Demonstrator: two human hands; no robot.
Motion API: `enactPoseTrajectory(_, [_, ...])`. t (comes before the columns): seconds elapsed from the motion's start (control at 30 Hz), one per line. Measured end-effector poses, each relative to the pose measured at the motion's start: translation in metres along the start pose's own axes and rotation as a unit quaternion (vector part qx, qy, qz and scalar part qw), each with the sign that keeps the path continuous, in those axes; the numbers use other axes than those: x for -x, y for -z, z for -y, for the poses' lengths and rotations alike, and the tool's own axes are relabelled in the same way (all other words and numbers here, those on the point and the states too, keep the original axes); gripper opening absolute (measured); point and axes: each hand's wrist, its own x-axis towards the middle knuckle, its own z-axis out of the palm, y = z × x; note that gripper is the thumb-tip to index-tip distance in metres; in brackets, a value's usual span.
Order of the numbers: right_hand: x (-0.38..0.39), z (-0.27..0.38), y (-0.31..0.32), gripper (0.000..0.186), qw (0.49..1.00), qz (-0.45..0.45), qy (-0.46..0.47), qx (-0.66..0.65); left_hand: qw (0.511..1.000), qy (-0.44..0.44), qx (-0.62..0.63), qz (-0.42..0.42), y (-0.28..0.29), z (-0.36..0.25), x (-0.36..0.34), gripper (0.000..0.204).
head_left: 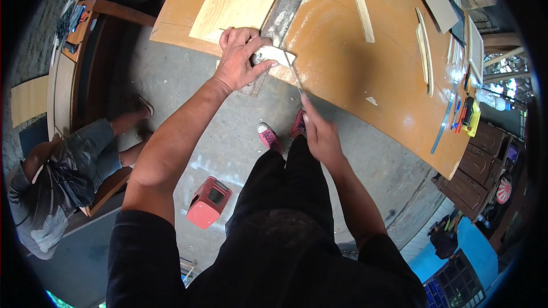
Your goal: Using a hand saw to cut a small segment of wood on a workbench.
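Wood offcut (275,54), small and pale, is lying at the near edge of the orange-brown worktop (354,74), and I am watching the left hand (242,60) pressing down on it with fingers curled over its left end. My view is showing the right hand (319,131) closing around the handle end of a thin saw blade (294,74), which is running up from that hand to the offcut. A light plywood sheet (240,0) is lying just beyond the left hand. Below, a red stool (208,201) is standing on the concrete floor (228,114), and another person (63,182) is crouching at far left.
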Motion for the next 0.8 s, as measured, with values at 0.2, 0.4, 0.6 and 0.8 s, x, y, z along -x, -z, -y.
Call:
enactPoseTrajectory(0.2, [0.023,0.007,-0.008,0.043,1.0,0.003,-0.026,0.007,1.0,-0.021,-0.012,-0.016,0.005,0.006,0.006,0.047])
enactPoseTrajectory(0.4, [0.055,0.005,-0.003,0.044,0.999,-0.032,-0.019,-0.004,1.0,0.0,0.008,0.005,0.006,0.004,0.008,0.045])
enactPoseTrajectory(0.6, [-0.01,0.021,-0.007,0.043,0.998,0.002,-0.065,0.009,0.999,-0.035,-0.012,-0.023,0.001,0.005,0.003,0.048])
enactPoseTrajectory(0.8, [0.075,-0.004,-0.009,0.044,0.999,-0.032,-0.011,0.019,0.999,-0.025,-0.019,-0.016,0.004,0.008,0.006,0.048])
